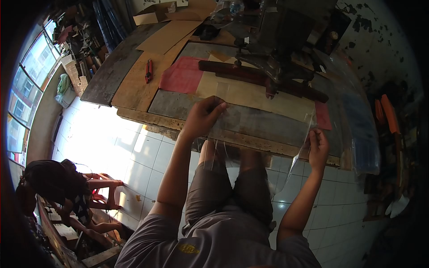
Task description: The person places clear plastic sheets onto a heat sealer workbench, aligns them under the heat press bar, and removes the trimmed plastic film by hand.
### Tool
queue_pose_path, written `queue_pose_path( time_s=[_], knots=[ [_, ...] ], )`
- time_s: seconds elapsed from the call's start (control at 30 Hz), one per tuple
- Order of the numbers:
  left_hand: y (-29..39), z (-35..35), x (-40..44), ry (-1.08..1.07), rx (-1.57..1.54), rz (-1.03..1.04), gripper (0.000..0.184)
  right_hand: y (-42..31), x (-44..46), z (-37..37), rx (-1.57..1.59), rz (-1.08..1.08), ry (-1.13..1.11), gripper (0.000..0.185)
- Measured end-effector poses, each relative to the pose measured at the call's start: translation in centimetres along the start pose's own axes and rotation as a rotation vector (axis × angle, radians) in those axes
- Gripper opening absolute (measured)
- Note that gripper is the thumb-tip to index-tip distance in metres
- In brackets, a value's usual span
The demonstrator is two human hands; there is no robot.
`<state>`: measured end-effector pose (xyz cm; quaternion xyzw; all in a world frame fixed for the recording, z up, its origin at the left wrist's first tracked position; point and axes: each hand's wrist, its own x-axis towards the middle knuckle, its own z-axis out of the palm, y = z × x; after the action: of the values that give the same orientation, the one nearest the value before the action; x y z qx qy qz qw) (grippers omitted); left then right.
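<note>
A clear plastic sheet [268, 120] stretches between my two hands over the front edge of the worktable and hangs down toward my lap. My left hand [204, 117] pinches its left side, near the grey plate [172, 103]. On the right, my right hand [317, 144] grips the sheet's other side, fingers closed on it. Beyond the hands, a cream cloth strip [261, 96] lies on the plate, with red cloth [183, 77] at its left end. Above the strip sits the long dark bar [263, 80] of a press-like machine.
A red box cutter [149, 71] lies on the wooden board at left, near brown cardboard [167, 38]. Clear plastic sheets [365, 147] hang over the table's right side. At lower left, a person [58, 187] bends beside a red stool [105, 190].
</note>
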<state>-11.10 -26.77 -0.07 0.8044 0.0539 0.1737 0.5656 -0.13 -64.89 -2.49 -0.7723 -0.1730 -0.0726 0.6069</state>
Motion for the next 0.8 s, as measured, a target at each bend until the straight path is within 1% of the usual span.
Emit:
queue_pose_path(
  time_s=[0.1, 0.2, 0.33, 0.4, 0.5, 0.6, 0.8],
  knots=[
    [-0.61, 0.07, 0.11, 0.011, -0.014, 0.028, 0.032, 0.07, 0.05, -0.04, -0.019, -0.033, -0.004, 0.021],
    [-0.19, -0.07, 0.07, 0.007, 0.021, 0.035, 0.033, 0.37, 0.13, -0.21, -0.018, -0.015, -0.012, 0.021],
    [0.29, -0.19, -0.09, 0.007, -0.059, -0.06, 0.032, 0.32, 0.07, 0.0, -0.004, 0.002, 0.009, 0.021],
    [-0.13, -0.09, 0.02, 0.006, -0.071, -0.07, 0.032, 0.58, 0.15, -0.11, -0.007, 0.001, 0.007, 0.02],
    [-0.44, 0.05, 0.09, 0.021, -0.101, -0.01, 0.031, 0.31, 0.06, 0.03, -0.009, -0.007, 0.018, 0.021],
    [-0.1, -0.09, 0.02, 0.018, -0.078, -0.049, 0.03, 0.16, 0.06, -0.04, -0.033, -0.003, 0.012, 0.021],
    [0.11, -0.12, 0.02, 0.008, -0.089, -0.059, 0.031, 0.13, 0.07, 0.0, -0.042, -0.004, 0.029, 0.022]
  ],
)
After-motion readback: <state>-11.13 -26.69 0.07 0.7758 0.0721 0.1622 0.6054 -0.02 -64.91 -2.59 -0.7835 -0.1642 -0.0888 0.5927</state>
